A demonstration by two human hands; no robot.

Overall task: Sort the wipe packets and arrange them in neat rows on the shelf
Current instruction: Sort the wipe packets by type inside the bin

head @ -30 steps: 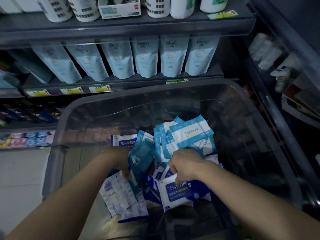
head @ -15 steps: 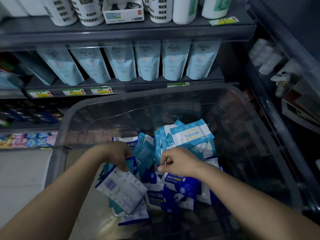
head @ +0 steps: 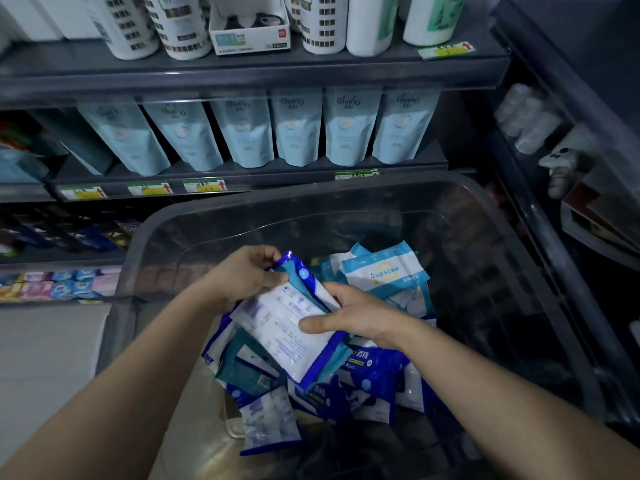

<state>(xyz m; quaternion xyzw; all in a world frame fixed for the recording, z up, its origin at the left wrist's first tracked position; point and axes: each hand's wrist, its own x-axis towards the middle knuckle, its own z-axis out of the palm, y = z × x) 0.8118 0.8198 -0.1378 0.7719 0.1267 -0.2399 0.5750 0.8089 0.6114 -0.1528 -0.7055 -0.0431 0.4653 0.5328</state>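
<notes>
While both hands reach into the clear plastic bin [head: 221,216], they hold a small stack of wipe packets [head: 287,327] between them above the loose pile [head: 346,386] in the bin's bottom. The left hand [head: 242,275] pinches the stack's far end, fingers curled over the top edge and thumb pressed on the face; the right hand [head: 353,317] clamps the near right side, thumb laid flat across the white back and fingers wrapped underneath. The topmost packet shows its white back, covered with fine blue print, framed by a deep blue border; a teal packet edge and a blue one with a pale round dot peek out behind it. Below, the pile mixes dark blue packets with white lettering, teal ones, and white backs lying at all angles. A white packet with light blue bands and a yellow ring mark [head: 381,271] leans at the far side of the pile, just beyond the right hand. Behind the bin, a dark shelf [head: 242,174] carries a row of pale blue pouches [head: 298,133] standing side by side.
</notes>
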